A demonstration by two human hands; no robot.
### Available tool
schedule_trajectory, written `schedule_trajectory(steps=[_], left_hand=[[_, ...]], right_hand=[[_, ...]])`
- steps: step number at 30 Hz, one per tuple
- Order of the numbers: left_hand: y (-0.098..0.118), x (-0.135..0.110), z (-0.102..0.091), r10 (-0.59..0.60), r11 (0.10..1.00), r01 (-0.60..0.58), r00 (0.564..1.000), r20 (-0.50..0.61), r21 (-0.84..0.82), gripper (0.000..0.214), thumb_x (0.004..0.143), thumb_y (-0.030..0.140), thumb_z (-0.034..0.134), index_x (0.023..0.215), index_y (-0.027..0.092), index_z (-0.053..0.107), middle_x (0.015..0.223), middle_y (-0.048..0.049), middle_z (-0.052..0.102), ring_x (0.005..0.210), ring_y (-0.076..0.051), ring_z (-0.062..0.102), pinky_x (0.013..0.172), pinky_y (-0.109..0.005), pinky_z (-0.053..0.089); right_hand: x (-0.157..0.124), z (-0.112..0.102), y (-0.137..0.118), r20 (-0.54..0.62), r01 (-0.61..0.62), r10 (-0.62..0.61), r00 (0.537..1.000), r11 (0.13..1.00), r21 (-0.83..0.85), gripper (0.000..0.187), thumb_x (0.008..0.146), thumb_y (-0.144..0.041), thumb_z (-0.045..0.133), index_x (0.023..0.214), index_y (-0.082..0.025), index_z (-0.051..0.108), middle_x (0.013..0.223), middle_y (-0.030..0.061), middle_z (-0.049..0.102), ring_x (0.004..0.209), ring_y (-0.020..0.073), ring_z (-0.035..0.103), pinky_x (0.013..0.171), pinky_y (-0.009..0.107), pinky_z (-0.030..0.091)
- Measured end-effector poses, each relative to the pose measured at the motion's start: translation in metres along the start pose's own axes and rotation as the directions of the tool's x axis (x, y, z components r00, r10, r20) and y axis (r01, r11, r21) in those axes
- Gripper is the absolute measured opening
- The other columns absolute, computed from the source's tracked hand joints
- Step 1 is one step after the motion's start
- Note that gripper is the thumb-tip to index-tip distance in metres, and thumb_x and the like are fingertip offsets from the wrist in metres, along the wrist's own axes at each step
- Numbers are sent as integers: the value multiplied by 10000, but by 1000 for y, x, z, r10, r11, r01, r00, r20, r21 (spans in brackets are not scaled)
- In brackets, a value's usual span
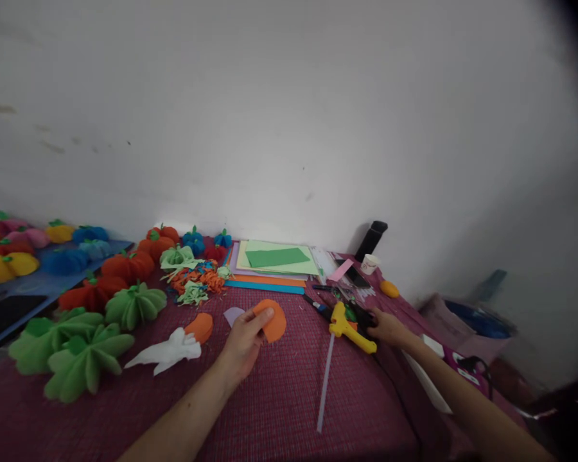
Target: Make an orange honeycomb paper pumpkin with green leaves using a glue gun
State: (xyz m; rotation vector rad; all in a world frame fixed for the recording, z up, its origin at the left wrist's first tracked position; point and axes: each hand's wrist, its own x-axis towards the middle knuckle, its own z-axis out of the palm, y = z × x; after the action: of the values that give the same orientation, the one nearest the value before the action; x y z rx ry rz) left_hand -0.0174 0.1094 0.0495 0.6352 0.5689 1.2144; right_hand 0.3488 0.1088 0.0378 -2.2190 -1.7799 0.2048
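One orange felt piece [275, 322] is in the left hand [256, 322], pinched between thumb and fingers above the middle of the bench [279, 391]; its rounded edge faces right and away from the person, and its long axis seems to slant from far left to near right. The right hand [388, 328] reaches a dark object [363, 317] just beside the one yellow glue gun [339, 319]; that spot is dim and cluttered, so I cannot tell whether the fingers have closed on it. The gun lies with its handle pointing right and toward the person, and one long glue stick [325, 384] runs from its rear toward the near edge. Left of the left hand are one lilac piece [233, 315], one more orange piece [200, 328] and one white cloth [169, 351]. Three large green pumpkins [135, 305] stand at the left front, four orange-red pumpkins [129, 265] line up behind, and two small blue pumpkins [194, 241] sit near the wall [289, 128]. One green sheet [277, 257] tops the paper stack [270, 280]. One paper cup [370, 263] bears marks too small to read, near one phone [354, 275] and one yellow oval item [389, 289].
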Motion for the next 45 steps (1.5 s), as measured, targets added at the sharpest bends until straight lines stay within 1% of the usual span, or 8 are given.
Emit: schedule_trajectory(steps=[6,9,11,13,20,25,30,45], left_hand=[[0,-3,0,15,999,-13,999,38,-44,224,587,259,773,749,124,696,692,-34,677,612,-123,602,626,-245,469],[1,-6,4,4,998,-1,998,58,-56,213,584,257,772,730,119,699,682,-40,676,604,-129,599,624,-257,465],[2,-9,6,2,998,2,998,66,-63,205,578,251,773,717,120,700,674,-36,672,607,-127,595,630,-256,461],[3,-10,7,14,998,-8,997,77,-70,191,579,246,770,709,125,700,666,-27,663,608,-121,587,627,-249,457],[5,-12,3,31,997,-22,992,120,-78,157,608,243,752,700,137,682,655,-6,636,608,-110,568,612,-236,455],[6,-13,5,23,997,-13,992,121,-80,157,631,245,742,708,127,673,640,-1,629,581,-95,557,580,-216,442],[8,-16,8,20,996,-12,995,102,-85,173,602,246,762,693,126,675,630,5,629,573,-92,554,573,-211,437],[6,-17,8,69,996,-56,979,192,-70,76,661,198,715,707,159,668,687,4,656,665,-115,595,674,-228,447]], right_hand=[[-26,-38,3,132,16,-48,990,973,231,457,708,-303,527,1142,-167,570,906,96,693,773,252,640,659,341,487],[-52,-55,-11,154,-70,-70,986,658,750,437,728,-447,579,1105,-227,594,1024,117,649,839,256,626,772,373,475],[-72,-57,-33,167,-83,-129,977,494,866,439,713,-504,604,1071,-252,609,1040,129,626,831,245,607,747,354,471],[-89,-50,-62,168,-69,-191,967,441,895,541,651,-583,630,1082,-259,595,964,126,622,762,237,584,643,329,468],[-111,-15,-142,210,155,-521,827,571,806,778,629,-694,579,1220,-206,449,715,3,487,595,145,448,544,261,401],[-111,-10,-149,200,239,-461,865,728,642,618,756,-543,568,1255,-205,433,961,77,563,892,243,532,776,354,451],[-120,-16,-153,250,273,-505,826,747,607,597,812,-493,513,1316,-213,360,1223,115,506,1175,302,431,952,423,381],[-123,-23,-161,109,472,-534,839,812,343,644,740,-392,648,1273,-206,339,1207,109,510,1076,250,513,918,393,428]])
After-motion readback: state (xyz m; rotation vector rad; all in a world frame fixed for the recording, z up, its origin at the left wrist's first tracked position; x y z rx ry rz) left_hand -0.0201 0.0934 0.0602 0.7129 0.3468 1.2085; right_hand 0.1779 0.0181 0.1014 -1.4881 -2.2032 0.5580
